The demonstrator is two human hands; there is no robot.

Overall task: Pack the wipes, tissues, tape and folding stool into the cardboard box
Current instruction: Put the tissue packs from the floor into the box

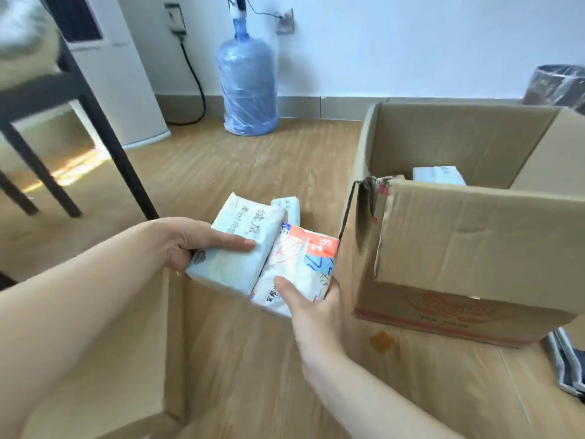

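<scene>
Left hand grasps pale-blue tissue pack; right hand grasps orange-printed tissue pack, touching. Cardboard box at 3 o'clock, flaps open.

Two tissue packs held together, open cardboard box just right

Both bare forearms extended forward; left hand fingers curled in grasp, right hand likewise, thumb on top.

Two bare forearms, left grip and right grip, no sleeves or jewellery.
</scene>
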